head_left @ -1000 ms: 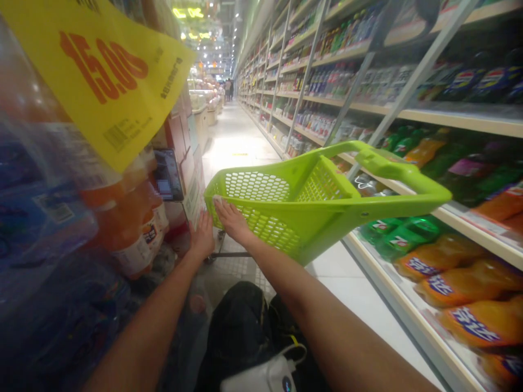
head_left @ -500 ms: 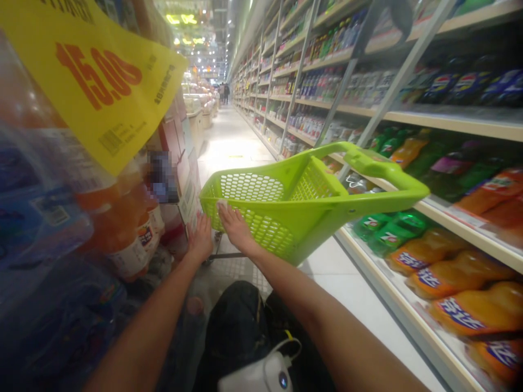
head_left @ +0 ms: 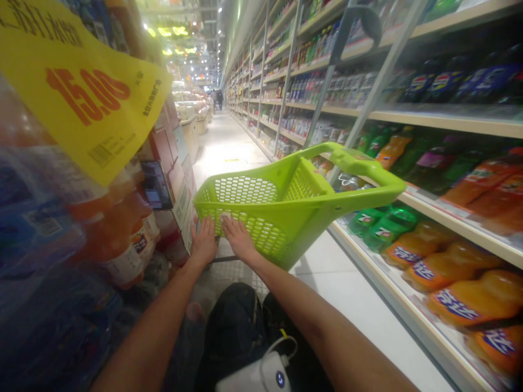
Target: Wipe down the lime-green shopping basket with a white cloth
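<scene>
A lime green plastic shopping basket [head_left: 310, 204] is tilted in front of me in a supermarket aisle, its long handle [head_left: 359, 163] reaching up to the right. My right hand [head_left: 237, 237] lies flat against the basket's perforated near wall, fingers stretched out. My left hand [head_left: 203, 242] is just beside it at the basket's lower left corner, fingers extended and touching the wall. Neither hand holds anything.
Shrink-wrapped packs of orange drink bottles [head_left: 122, 228] with a yellow price sign [head_left: 81, 103] stand close on my left. Shelves of soda bottles [head_left: 441, 272] run along the right. The tiled aisle floor [head_left: 229, 141] stretches ahead. A white device [head_left: 261, 375] rests on my lap.
The basket and both hands have shifted slightly left and lower in view. My left hand has moved closer to the basket wall, beside my right hand.
</scene>
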A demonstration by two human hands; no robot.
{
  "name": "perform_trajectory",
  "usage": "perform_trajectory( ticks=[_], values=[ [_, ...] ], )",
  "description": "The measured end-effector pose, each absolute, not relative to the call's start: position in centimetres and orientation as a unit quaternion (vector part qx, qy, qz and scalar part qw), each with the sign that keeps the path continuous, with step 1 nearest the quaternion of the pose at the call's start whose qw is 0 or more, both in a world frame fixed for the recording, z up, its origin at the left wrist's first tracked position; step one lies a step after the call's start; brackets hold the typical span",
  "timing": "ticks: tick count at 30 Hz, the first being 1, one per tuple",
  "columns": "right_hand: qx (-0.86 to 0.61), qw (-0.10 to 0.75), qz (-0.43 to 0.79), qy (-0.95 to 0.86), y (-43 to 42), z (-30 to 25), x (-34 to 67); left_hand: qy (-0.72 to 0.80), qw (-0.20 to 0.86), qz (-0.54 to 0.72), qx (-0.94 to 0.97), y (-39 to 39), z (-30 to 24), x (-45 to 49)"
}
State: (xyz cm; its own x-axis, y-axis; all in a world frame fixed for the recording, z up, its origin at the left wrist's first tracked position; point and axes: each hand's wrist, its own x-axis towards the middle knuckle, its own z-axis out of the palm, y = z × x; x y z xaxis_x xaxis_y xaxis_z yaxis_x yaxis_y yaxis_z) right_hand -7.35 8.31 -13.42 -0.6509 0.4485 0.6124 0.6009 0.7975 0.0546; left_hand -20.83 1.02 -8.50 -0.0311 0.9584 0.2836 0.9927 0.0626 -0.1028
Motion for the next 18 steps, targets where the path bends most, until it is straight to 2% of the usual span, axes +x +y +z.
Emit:
perform_trajectory(
  ticks=[7,18],
  values=[
    [-0.341,0.358,-0.145,-0.857,9.8,-10.0,-6.2,-0.701,0.14,-0.069,-0.696,1.9,-8.0,-19.4],
    [-0.286,0.284,-0.171,-0.899,11.5,-8.0,-5.5,-0.699,0.13,-0.066,-0.7,2.0,-7.2,-18.9]
  ],
)
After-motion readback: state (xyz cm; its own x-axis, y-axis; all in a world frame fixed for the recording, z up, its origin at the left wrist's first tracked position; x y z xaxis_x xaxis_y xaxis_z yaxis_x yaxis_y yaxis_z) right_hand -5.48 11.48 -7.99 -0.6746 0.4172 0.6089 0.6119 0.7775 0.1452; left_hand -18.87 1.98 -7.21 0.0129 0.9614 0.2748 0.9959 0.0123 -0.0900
